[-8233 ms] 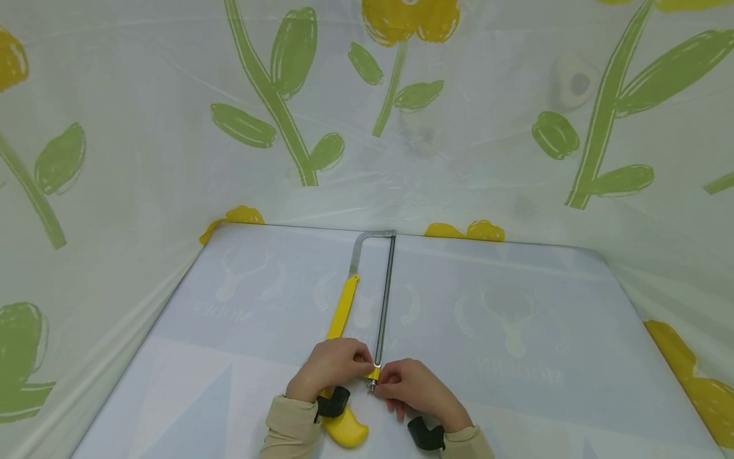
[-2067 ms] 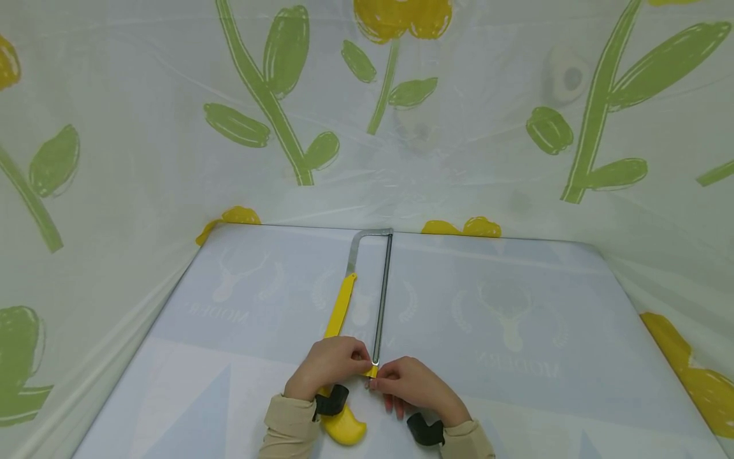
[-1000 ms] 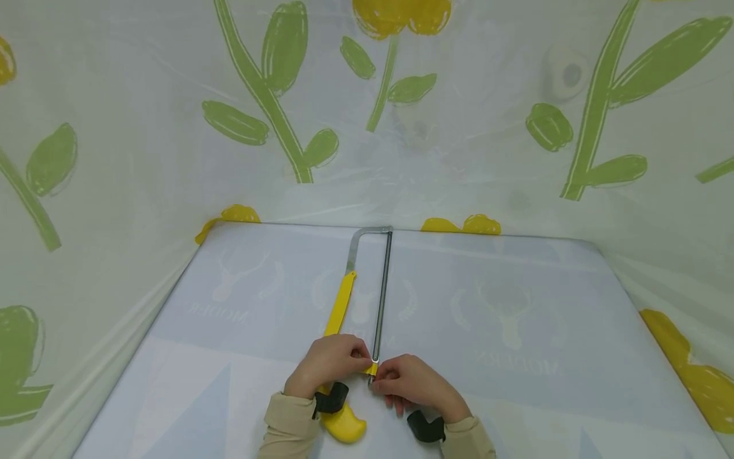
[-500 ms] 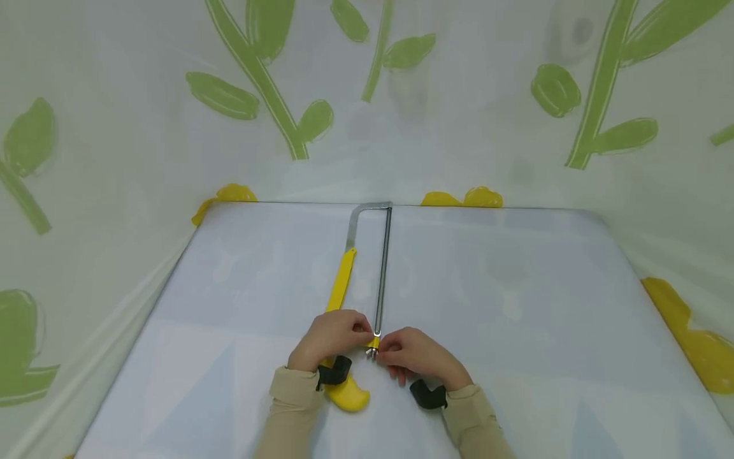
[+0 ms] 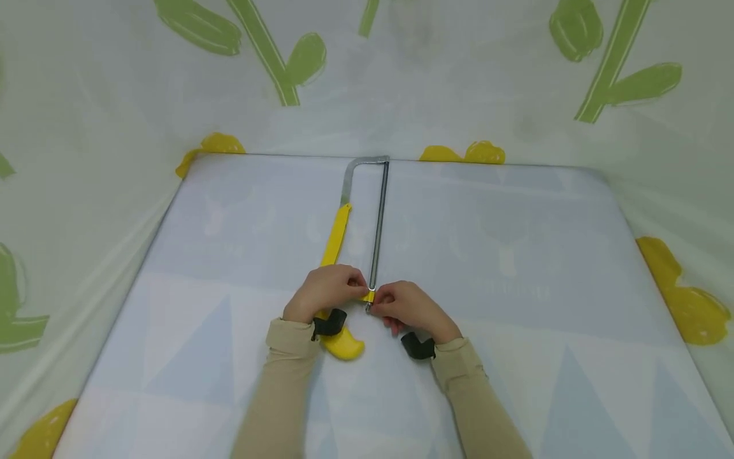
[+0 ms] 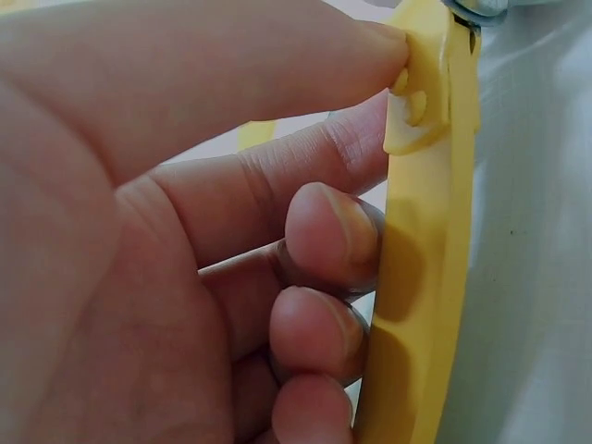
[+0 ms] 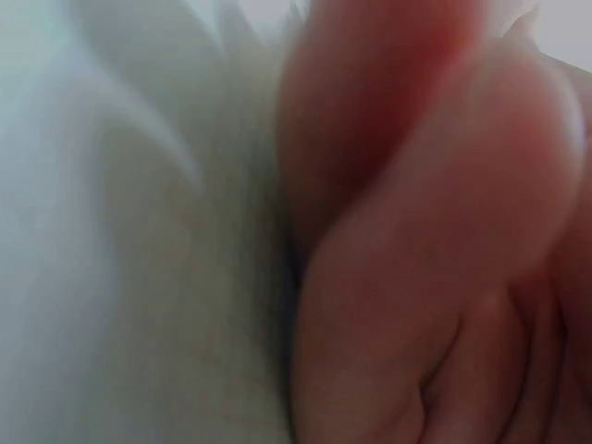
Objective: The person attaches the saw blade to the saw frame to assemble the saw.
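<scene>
A hacksaw (image 5: 336,236) lies on the table with its silver bow at the far end and its yellow handle (image 5: 344,346) near me. The dark blade (image 5: 379,223) runs along its right side. My left hand (image 5: 328,290) reaches over the frame and pinches the yellow end piece where the blade is mounted. In the left wrist view, thumb and index finger grip that yellow piece (image 6: 412,268), the other fingers curled beside it. My right hand (image 5: 410,309) pinches the small metal wing nut (image 5: 369,308) at the blade's near end. The right wrist view shows only blurred curled fingers (image 7: 416,222).
The table (image 5: 516,268) has a pale cover with blue triangles and faint printed figures. A white curtain (image 5: 459,83) with green leaves and yellow flowers hangs behind it and along both sides. Black wrist mounts (image 5: 417,346) sit close to the tabletop.
The head view has tilted down, so everything stands higher in it. The left hand keeps its pinch. Right fingertips stood slightly off the wing nut half a second ago and now close over it.
</scene>
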`<state>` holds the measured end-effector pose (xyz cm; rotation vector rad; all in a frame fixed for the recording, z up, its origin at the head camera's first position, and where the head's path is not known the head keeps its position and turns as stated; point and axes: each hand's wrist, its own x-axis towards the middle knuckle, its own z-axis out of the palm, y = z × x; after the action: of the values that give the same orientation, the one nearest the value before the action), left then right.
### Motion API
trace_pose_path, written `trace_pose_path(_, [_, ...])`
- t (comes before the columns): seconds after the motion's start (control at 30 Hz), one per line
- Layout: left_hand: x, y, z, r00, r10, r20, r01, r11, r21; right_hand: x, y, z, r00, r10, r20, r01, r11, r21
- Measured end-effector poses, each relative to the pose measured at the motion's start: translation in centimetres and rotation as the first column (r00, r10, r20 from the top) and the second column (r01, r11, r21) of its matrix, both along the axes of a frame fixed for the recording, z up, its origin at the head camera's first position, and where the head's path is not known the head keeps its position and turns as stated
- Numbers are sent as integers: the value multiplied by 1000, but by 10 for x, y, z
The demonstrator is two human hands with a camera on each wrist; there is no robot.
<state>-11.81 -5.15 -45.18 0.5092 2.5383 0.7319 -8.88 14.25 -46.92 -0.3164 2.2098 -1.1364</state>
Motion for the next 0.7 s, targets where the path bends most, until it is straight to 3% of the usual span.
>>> trace_pose_path(0.43, [3, 0, 1, 1000, 2, 9, -3, 1000, 23, 0, 4, -2, 995, 94, -30, -94, 996, -11])
trace_pose_path(0.7, [1, 0, -1, 1000, 0, -10, 0, 1000, 24, -2, 5, -1, 996, 88, -17, -89, 995, -39])
